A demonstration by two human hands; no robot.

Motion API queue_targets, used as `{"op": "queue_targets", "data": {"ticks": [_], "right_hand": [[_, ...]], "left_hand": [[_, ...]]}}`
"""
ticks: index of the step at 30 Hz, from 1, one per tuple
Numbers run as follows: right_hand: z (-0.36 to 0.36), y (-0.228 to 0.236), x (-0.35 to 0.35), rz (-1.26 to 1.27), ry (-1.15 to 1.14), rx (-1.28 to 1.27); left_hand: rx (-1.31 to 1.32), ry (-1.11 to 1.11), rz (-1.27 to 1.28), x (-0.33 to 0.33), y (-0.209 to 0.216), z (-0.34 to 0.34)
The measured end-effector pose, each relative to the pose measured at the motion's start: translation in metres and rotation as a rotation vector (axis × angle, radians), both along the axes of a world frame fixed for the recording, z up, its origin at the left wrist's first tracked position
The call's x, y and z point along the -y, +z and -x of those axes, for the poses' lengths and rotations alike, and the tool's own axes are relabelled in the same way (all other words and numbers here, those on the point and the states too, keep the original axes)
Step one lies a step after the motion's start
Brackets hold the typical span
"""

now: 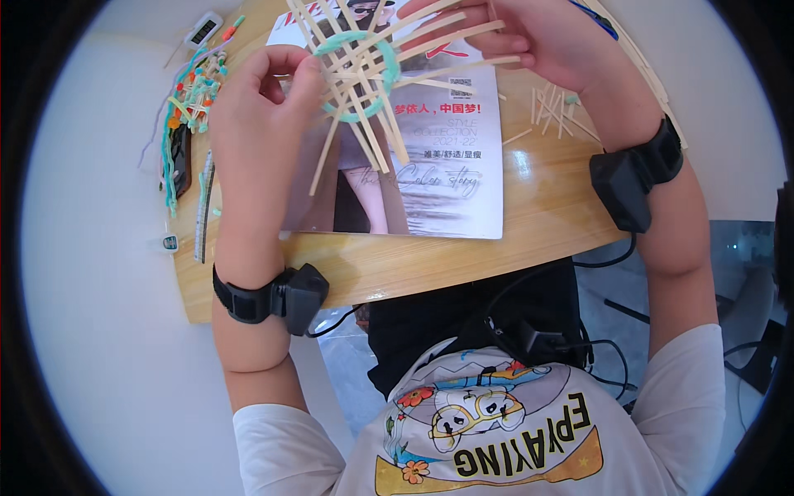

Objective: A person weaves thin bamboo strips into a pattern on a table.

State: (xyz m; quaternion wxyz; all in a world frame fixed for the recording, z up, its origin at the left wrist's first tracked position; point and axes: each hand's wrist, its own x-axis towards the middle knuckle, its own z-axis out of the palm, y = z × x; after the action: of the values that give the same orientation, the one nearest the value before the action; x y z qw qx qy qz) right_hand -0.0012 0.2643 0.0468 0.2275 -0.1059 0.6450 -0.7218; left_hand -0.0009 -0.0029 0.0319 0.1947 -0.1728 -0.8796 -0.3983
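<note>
A woven starburst of pale, flat wooden strips [391, 136] is raised over the magazine, its strips crossing in the middle. A ring of mint-green yarn [389, 69] runs in and out of the strips around that crossing. My left hand [285, 83] is closed at the left side of the weave, pinching it between thumb and fingers. At the upper right, my right hand [533, 37] has its fingers curled about the outer ends of several strips. Some fingertips lie behind the strips and are partly hidden.
A magazine [455, 198] lies on the wooden table [546, 198]. Tangled coloured yarn [194, 95], a dark tool [179, 157], a ruler [203, 207] and a small digital timer [203, 31] are at left. Loose short strips [554, 112] lie at right. Cables [608, 263] hang from black wristbands.
</note>
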Motion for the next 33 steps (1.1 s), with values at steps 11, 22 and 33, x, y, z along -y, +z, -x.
{"op": "queue_targets", "data": {"ticks": [11,22,33], "right_hand": [[-0.028,0.005,0.022,-0.123,-0.232,-0.391],[-0.027,-0.043,0.049,-0.107,-0.306,-0.547],[-0.034,-0.043,0.048,-0.062,-0.485,-0.523]], "left_hand": [[0.026,0.090,-0.140,0.018,0.005,0.020],[0.049,0.048,-0.276,0.003,-0.001,0.011],[-0.025,0.034,-0.086,-0.006,0.006,-0.007]]}}
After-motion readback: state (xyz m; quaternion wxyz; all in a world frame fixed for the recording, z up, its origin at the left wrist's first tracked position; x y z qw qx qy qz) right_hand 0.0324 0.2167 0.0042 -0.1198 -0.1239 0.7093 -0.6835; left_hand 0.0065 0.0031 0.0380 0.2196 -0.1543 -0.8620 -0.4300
